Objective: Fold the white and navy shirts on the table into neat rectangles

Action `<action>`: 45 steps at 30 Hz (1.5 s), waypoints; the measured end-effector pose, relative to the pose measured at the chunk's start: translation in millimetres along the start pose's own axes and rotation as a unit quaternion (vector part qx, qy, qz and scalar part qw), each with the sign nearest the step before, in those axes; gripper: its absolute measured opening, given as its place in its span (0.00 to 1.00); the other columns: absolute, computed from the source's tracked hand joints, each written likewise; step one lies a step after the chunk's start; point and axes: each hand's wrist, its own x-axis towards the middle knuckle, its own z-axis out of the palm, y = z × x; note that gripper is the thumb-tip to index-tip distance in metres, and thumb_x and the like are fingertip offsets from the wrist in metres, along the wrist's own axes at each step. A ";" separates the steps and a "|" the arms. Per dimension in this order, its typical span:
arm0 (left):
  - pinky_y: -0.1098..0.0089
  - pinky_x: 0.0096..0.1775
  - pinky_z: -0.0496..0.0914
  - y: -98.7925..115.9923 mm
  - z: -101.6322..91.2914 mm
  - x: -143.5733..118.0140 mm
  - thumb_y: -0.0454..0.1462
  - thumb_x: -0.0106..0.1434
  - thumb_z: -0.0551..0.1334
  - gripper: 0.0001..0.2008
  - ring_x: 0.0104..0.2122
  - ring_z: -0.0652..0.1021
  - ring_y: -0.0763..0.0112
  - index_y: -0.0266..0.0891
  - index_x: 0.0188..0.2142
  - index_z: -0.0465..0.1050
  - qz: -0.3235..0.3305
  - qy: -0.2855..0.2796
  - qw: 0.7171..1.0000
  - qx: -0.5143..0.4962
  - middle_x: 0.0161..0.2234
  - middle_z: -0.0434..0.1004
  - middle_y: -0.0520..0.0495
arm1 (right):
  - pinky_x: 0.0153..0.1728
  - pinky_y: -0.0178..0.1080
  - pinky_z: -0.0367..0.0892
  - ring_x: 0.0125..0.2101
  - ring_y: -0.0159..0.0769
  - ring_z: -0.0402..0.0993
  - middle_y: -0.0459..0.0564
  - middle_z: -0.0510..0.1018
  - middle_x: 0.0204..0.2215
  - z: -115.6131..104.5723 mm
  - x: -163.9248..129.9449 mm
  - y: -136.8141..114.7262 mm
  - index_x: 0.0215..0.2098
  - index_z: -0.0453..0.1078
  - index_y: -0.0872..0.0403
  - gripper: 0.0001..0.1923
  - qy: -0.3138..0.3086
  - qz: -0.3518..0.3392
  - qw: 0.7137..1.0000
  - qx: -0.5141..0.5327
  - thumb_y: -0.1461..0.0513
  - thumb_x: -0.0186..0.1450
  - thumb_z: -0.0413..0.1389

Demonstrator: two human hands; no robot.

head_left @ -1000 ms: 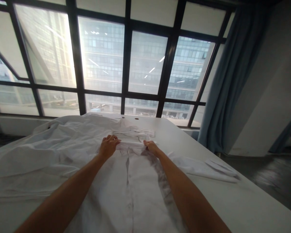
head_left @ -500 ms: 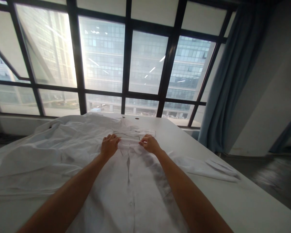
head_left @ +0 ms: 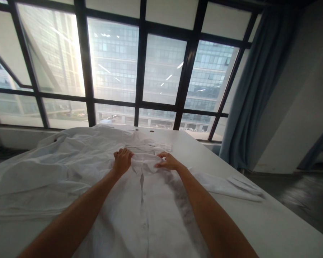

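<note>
A white button-up shirt (head_left: 148,200) lies front up on a white table (head_left: 271,222), its collar (head_left: 145,154) at the far end. My left hand (head_left: 122,160) grips the left side of the collar with curled fingers. My right hand (head_left: 168,162) pinches the right side of the collar. One sleeve (head_left: 226,186) stretches out to the right across the table.
A heap of crumpled white cloth (head_left: 48,172) covers the left part of the table. Beyond the table stands a large black-framed window (head_left: 140,71). A blue curtain (head_left: 255,86) hangs at the right, with dark floor (head_left: 307,200) below it.
Both hands have closed in on the collar and bunched it up a little. My right hand has shifted slightly left and forward.
</note>
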 end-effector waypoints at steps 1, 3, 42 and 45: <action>0.60 0.42 0.60 0.1 1.7 -0.3 0.40 0.71 0.48 0.18 0.41 0.72 0.58 0.38 0.32 0.72 -0.010 -0.004 1.000 -0.005 0.36 0.75 0.41 | 0.40 0.38 0.67 0.40 0.39 0.73 0.51 0.77 0.42 -1.8 -0.5 2.1 0.40 0.78 0.53 0.23 -0.010 0.007 1.000 0.005 0.55 0.47 0.71; 0.61 0.41 0.60 -1.0 5.2 -0.5 0.41 0.72 0.47 0.19 0.41 0.71 0.59 0.38 0.31 0.71 -0.026 -0.012 0.999 -0.022 0.36 0.74 0.41 | 0.39 0.38 0.66 0.38 0.40 0.73 0.51 0.77 0.38 -4.6 -1.1 5.5 0.33 0.79 0.54 0.16 -0.011 0.009 1.000 0.013 0.54 0.50 0.69; 0.68 0.38 0.68 -27.0 1.7 9.1 0.47 0.66 0.53 0.14 0.34 0.75 0.66 0.42 0.33 0.69 -0.012 -0.064 0.977 -0.204 0.32 0.74 0.47 | 0.20 0.31 0.55 0.20 0.29 0.59 0.43 0.67 0.18 5.4 0.6 8.9 0.23 0.68 0.56 0.23 0.062 0.095 0.989 0.099 0.44 0.55 0.58; 0.69 0.34 0.67 -27.5 3.7 8.5 0.45 0.67 0.51 0.12 0.29 0.75 0.66 0.42 0.34 0.67 -0.048 -0.084 0.972 -0.215 0.28 0.74 0.50 | 0.19 0.31 0.55 0.18 0.29 0.59 0.42 0.66 0.16 3.6 -0.5 9.5 0.23 0.64 0.54 0.22 0.044 0.109 0.984 0.135 0.45 0.56 0.56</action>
